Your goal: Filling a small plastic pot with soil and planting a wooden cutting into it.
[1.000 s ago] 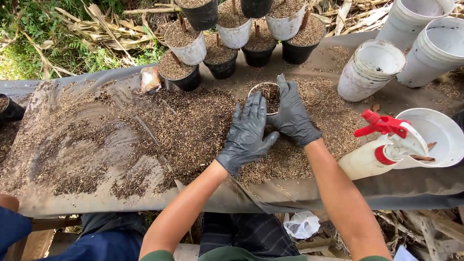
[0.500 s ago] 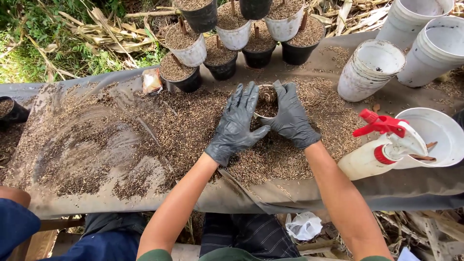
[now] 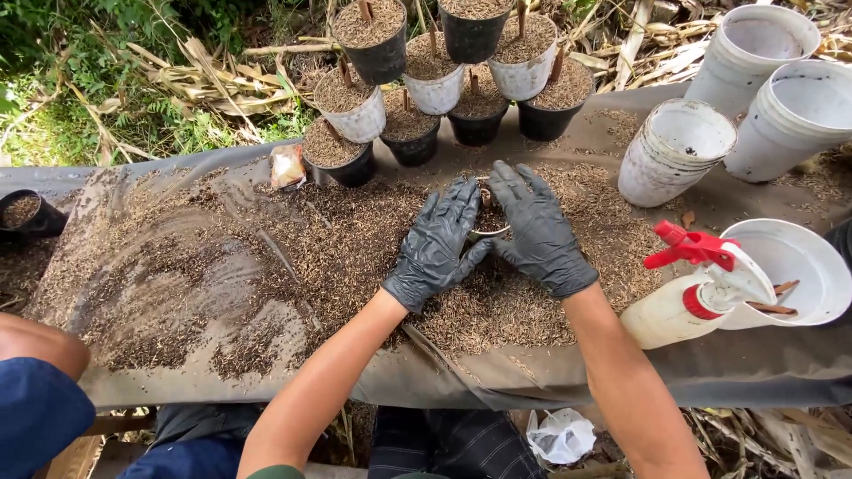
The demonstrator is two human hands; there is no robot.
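Observation:
Both my hands wear dark grey gloves and wrap a small white pot (image 3: 487,232) filled with brown husk mix. My left hand (image 3: 437,244) cups the pot's left side, fingers spread over its rim. My right hand (image 3: 539,229) cups the right side, fingers arched over the top. Most of the pot is hidden between them. It stands in a heap of loose husk mix (image 3: 337,257) spread over a grey sheet (image 3: 621,372) on the table.
Several filled black and white pots (image 3: 417,80) stand at the far edge. Stacks of empty white pots (image 3: 676,151) sit at the right. A white spray bottle (image 3: 683,297) with a red trigger lies beside a white bowl (image 3: 794,266). Another person's blue sleeve (image 3: 35,408) is at lower left.
My left hand moved up from the heap onto the pot's left side, and both hands closed in around the pot.

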